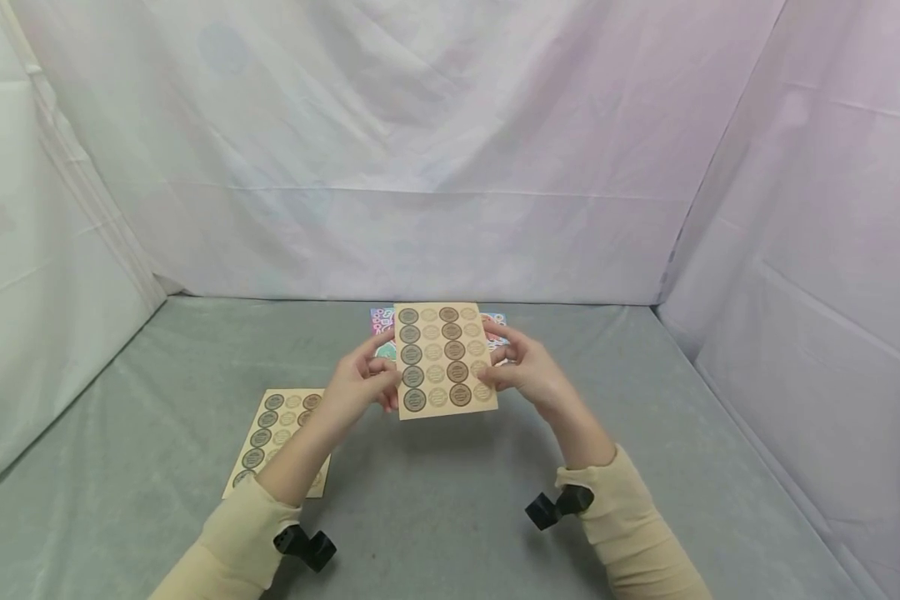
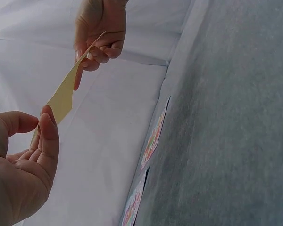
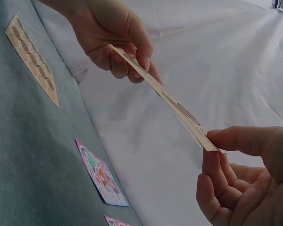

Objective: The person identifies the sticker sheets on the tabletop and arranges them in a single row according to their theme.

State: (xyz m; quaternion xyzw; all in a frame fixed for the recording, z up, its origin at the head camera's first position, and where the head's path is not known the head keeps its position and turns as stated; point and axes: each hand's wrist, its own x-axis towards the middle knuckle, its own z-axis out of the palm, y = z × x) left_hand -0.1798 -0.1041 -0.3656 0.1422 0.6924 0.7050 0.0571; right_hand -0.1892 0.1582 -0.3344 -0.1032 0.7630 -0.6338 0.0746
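Observation:
Both hands hold a tan sticker sheet [image 1: 446, 358] up above the table, its rows of round brown and pale seals facing the head camera. My left hand [image 1: 357, 379] pinches its left edge between thumb and fingers. On the opposite edge, my right hand [image 1: 527, 367] does the same, thumb in front and fingers behind. Seen from the right wrist, the sheet [image 3: 162, 96] is nearly edge-on and slightly bent. A second tan sticker sheet [image 1: 268, 439] lies on the table at the left, partly covered by the left forearm.
Behind the raised sheet, colourful printed sheets [image 1: 383, 319] lie toward the back of the grey table [image 1: 435, 517]; the right wrist view shows one pink-edged sheet [image 3: 103, 176] and the corner of another. White cloth [image 1: 420, 150] hangs around the back and sides.

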